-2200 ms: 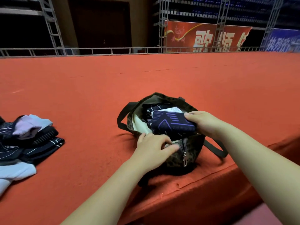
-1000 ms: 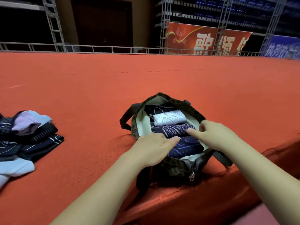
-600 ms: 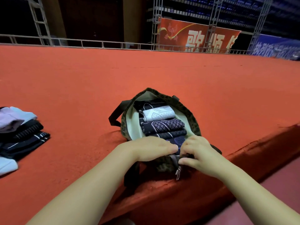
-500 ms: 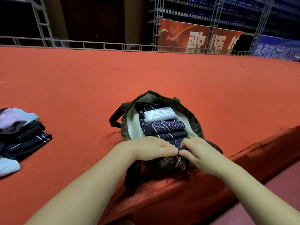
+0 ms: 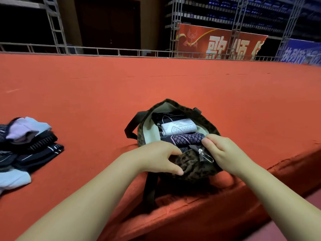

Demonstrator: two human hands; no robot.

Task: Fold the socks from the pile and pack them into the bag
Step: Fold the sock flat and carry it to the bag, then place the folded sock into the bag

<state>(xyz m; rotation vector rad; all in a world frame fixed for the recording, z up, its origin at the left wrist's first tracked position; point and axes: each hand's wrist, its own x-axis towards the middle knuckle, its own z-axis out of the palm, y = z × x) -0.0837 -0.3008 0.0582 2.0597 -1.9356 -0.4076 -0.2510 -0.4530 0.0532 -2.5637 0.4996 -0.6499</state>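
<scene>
A dark camouflage bag (image 5: 191,171) lies open on the red carpet near the front edge. Folded socks are lined up inside it: a black one (image 5: 166,116) at the back, a white one (image 5: 178,128), then a dark patterned one (image 5: 185,139). My left hand (image 5: 161,159) grips the bag's near wall, bunching the fabric. My right hand (image 5: 220,152) has its fingers curled on the near rim beside the metal zipper pull (image 5: 202,153). The pile of loose socks (image 5: 26,145), in black, white and lilac, lies at the far left.
The red carpeted platform (image 5: 156,84) stretches far back to a metal railing (image 5: 121,52). Its front edge drops off just below the bag. A dark bag strap (image 5: 150,188) hangs over that edge. Scaffolding and banners stand beyond the railing.
My right hand pushed a dark folded sock into the bag, let it go, and moved to the near rim by the zipper. My left hand stayed on the bag's near wall.
</scene>
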